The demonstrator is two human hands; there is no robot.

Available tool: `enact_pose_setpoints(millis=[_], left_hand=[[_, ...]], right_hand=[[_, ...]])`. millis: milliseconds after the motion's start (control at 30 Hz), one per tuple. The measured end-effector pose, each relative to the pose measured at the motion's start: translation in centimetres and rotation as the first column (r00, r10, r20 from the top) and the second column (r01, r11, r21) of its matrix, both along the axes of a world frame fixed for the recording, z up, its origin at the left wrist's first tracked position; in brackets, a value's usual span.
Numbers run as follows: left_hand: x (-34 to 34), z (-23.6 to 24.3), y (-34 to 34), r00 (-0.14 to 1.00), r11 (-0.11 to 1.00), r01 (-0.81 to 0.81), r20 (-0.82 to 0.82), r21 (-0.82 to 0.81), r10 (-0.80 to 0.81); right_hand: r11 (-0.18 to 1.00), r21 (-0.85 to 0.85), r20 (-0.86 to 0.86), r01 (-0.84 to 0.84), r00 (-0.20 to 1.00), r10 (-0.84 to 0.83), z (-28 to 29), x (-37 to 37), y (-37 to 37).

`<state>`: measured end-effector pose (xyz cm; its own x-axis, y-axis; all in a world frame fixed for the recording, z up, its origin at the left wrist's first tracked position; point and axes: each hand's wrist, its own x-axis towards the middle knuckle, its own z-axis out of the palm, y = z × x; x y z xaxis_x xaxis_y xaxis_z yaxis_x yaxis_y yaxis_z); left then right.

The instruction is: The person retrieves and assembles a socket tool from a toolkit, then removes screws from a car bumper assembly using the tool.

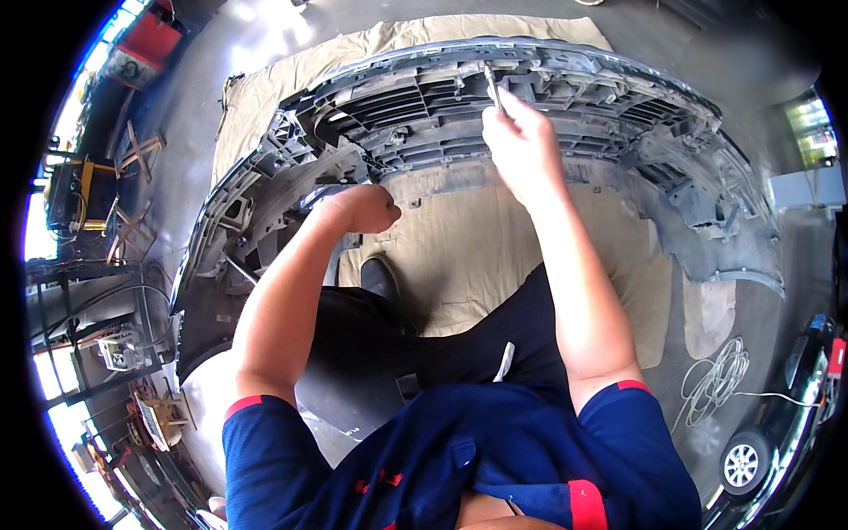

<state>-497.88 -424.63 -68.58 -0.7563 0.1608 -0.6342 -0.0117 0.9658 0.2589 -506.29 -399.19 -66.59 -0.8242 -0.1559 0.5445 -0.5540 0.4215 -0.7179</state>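
A large grey-black car bumper cover [574, 132] lies with its ribbed inner side up, curving around in front of me. My right hand [523, 141] is closed around a slim silver hand tool [492, 87]. The tool's far end reaches the bumper's upper middle edge; its exact kind is too small to tell. My left hand [367, 210] forms a fist over the bumper's left inner part, next to the black grille ribs. Whatever its fingers hold, if anything, is hidden.
A beige cloth [450, 212] is spread under the bumper. My dark shoe [380, 276] stands on it. A coiled white cable [717, 380] lies on the floor at right, near a dark car's wheel [746, 461]. Wooden stands [137, 150] and equipment line the left side.
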Motion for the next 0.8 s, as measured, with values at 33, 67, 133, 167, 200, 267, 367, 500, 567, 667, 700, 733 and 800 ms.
enact_pose_setpoints(millis=[33,67,133,167,200,267,367,500,567,667,700,733,800], left_hand=[[0.1,0.3,-0.2,1.0,1.0,-0.009,0.017,0.0,0.009],[0.1,-0.9,-1.1,1.0,1.0,-0.013,0.02,-0.004,0.013],[-0.4,-2.9,-2.6,0.982,0.981,0.189,-0.017,-0.037,-0.19],[-0.9,-3.0,-2.4,0.98,0.98,0.197,-0.019,-0.036,-0.198],[-1.1,-1.6,-0.8,0.989,0.989,0.146,0.019,-0.025,-0.146],[-1.1,-1.0,-0.5,0.995,0.996,0.088,0.051,-0.036,-0.086],[0.6,-2.1,-1.9,0.98,0.981,0.196,0.03,0.004,-0.196],[0.6,0.7,0.1,0.998,0.999,0.032,0.047,-0.015,-0.031],[1.0,1.1,-0.1,1.0,1.0,0.008,0.02,-0.017,-0.008],[1.3,-0.5,-2.2,0.987,0.987,0.158,-0.009,0.012,-0.158],[1.2,-0.6,-2.1,0.986,0.986,0.168,0.0,0.015,-0.168],[1.2,-0.8,-2.0,0.974,0.974,0.228,-0.008,0.001,-0.228],[1.4,-0.4,-1.6,0.957,0.957,0.29,-0.004,-0.016,-0.29]], right_hand=[[0.86,-0.497,0.388,-0.115,0.857,0.34,1.2,0.4,0.2],[0.511,-0.858,0.466,0.052,0.498,0.731,2.3,0.9,0.5],[0.435,-0.876,0.478,0.208,0.494,0.727,4.7,2.4,-0.5],[0.445,-0.877,0.471,0.182,0.517,0.715,4.4,2.2,-0.3],[0.461,-0.872,0.472,0.166,0.538,0.699,3.5,2.2,0.2],[0.618,-0.784,0.506,0.064,0.642,0.576,2.5,1.6,0.5],[0.937,0.349,0.205,0.027,0.973,-0.104,4.5,2.3,-0.3],[0.944,-0.322,0.504,-0.075,0.83,0.238,2.7,1.3,0.5],[0.856,-0.512,0.516,-0.073,0.771,0.374,2.5,1.6,0.3],[0.69,-0.724,0.491,-0.019,0.688,0.534,3.1,2.1,-0.7],[0.644,-0.765,0.477,0.008,0.68,0.557,2.9,2.0,-0.7],[0.596,-0.802,0.46,0.036,0.673,0.579,2.8,1.9,-0.5],[0.608,-0.793,0.473,0.036,0.665,0.578,2.5,2.0,-0.3]])
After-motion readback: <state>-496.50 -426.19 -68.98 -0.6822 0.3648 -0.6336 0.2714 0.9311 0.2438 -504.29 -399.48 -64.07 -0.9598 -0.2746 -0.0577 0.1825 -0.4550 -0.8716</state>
